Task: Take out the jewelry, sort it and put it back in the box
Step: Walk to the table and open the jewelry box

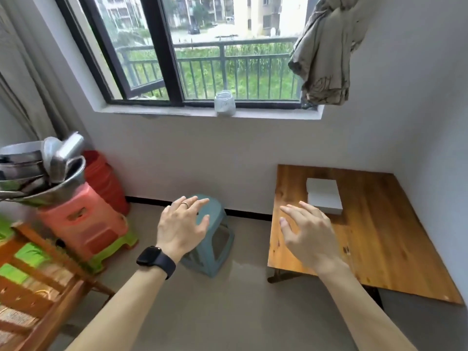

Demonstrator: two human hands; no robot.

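Observation:
A closed white box (323,195) lies on the low wooden table (379,239) at the right, near the wall. My right hand (307,233) hovers over the table's left part, fingers spread and straight, its fingertips just short of the box's near left corner. Out over the teal plastic stool (215,247) on the floor, my left hand (182,225) is held open and empty, with a ring on one finger and a black watch on the wrist. No jewelry outside the box is in view.
Stacked pink and green plastic stools (83,224) with metal basins (38,173) on top stand at the left, next to a red bucket (103,178). A wooden rack (38,287) fills the lower left. A glass jar (224,103) sits on the window sill. Grey floor lies between.

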